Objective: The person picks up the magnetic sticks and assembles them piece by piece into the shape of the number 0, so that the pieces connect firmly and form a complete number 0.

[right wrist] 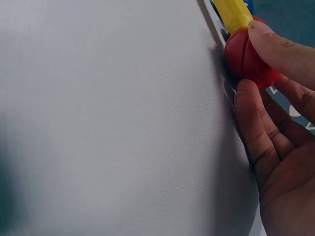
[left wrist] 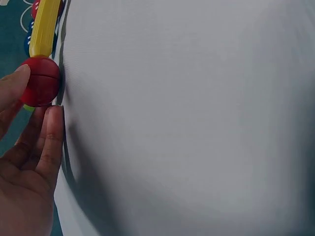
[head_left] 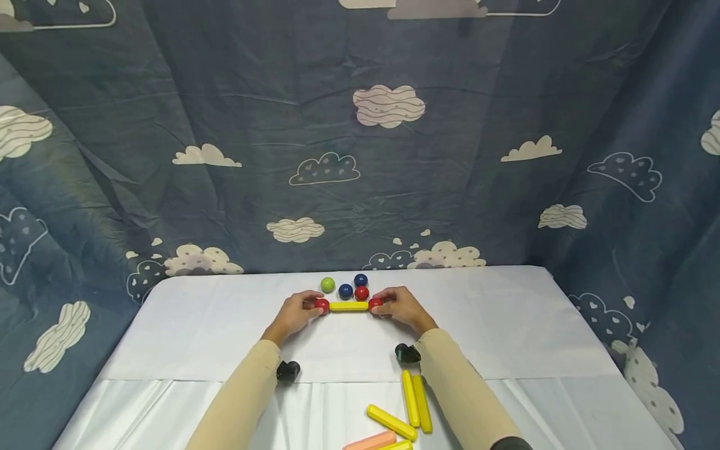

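Note:
A yellow stick [head_left: 349, 306] lies crosswise with a red ball at each end. My left hand [head_left: 296, 312] grips the left red ball [left wrist: 42, 81] between thumb and fingers. At the other end, the right hand [head_left: 402, 306] pinches the right red ball [right wrist: 248, 58] the same way. In both wrist views the stick's end meets the ball. Just behind the stick sit a green ball [head_left: 327, 285], two blue balls [head_left: 345, 291] and another red ball [head_left: 362, 293], none of them held.
Several loose yellow sticks [head_left: 410, 398] and an orange stick [head_left: 371, 441] lie near the front of the white-covered table [head_left: 185, 337], by the right forearm. A dark cloud-patterned curtain [head_left: 326, 206] hangs behind and at both sides.

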The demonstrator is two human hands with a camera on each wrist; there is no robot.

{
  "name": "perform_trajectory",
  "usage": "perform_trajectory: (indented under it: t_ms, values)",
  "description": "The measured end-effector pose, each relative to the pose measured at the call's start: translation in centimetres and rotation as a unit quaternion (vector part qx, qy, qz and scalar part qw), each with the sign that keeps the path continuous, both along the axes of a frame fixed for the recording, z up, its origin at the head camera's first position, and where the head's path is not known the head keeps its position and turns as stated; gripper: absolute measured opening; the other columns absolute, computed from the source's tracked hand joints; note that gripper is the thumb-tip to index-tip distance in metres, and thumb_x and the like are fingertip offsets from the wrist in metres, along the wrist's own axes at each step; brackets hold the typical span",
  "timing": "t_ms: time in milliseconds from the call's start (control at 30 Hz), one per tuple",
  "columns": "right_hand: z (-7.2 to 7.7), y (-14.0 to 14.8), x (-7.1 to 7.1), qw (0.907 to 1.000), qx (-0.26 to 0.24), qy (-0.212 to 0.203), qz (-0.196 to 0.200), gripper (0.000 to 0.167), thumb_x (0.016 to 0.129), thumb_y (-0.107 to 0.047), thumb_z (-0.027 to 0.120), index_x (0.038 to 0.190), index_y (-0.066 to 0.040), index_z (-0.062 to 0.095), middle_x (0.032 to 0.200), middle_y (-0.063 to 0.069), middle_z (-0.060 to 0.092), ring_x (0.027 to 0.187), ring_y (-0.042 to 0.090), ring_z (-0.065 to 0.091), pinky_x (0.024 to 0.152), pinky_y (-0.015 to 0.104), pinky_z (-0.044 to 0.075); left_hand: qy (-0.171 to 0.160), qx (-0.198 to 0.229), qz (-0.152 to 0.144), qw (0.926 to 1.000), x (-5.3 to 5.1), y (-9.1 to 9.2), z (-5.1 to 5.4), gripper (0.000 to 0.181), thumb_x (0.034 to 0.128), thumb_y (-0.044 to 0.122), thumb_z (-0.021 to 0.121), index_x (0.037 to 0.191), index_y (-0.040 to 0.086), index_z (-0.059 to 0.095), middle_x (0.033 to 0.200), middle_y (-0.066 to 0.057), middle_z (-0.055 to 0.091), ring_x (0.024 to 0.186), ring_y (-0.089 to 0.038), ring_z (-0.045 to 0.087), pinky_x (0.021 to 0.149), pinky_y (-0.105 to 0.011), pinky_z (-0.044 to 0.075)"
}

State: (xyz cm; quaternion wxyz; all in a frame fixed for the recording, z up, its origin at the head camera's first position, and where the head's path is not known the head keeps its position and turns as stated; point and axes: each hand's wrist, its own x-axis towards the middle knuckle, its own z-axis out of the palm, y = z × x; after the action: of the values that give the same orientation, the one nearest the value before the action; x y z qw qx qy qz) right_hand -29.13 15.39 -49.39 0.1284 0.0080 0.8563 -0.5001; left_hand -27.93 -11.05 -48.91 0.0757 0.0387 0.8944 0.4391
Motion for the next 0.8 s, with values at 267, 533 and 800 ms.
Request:
perform_trajectory:
  t_ms: [267,533,800]
  values:
    - [-0.3,0.1,-0.1,1.0,-0.005,-0.004,-0.003,0.033,0.079,-0.01,0.079,0.11,-0.005,0.069,0.098,0.008,0.067,0.079,0.02,0.058,0.072,0.027,0.052,0.009,-0.023,-0.01,0.9996,1.2,-1.2,1.2,0.038,0.0857,0.014,0.072,0.122,0.012,0.062,0.117,-0.009,0.062,0.106,-0.024,0.06,0.088,-0.041,0.05]
    - [-0.1,0.3,-0.4,1.0,0.004,-0.001,0.0,0.033,0.079,-0.01,0.079,0.111,-0.006,0.069,0.1,0.008,0.066,0.078,0.02,0.058,0.071,0.026,0.051,0.05,-0.053,-0.109,0.9914,4.0,-1.3,3.2,0.025,0.0858,0.013,0.073,0.109,0.008,0.066,0.109,-0.007,0.063,0.098,-0.022,0.059,0.085,-0.038,0.051]
    - [-0.1,0.1,-0.2,0.9998,0.0,-0.017,0.002,0.036,0.08,-0.013,0.079,0.113,-0.004,0.067,0.097,0.008,0.066,0.078,0.02,0.058,0.07,0.025,0.051,0.005,-0.055,-0.246,0.9676,7.6,1.4,3.3,0.022,0.0847,0.019,0.075,0.105,0.013,0.069,0.098,0.002,0.064,0.09,-0.014,0.057,0.079,-0.028,0.048]
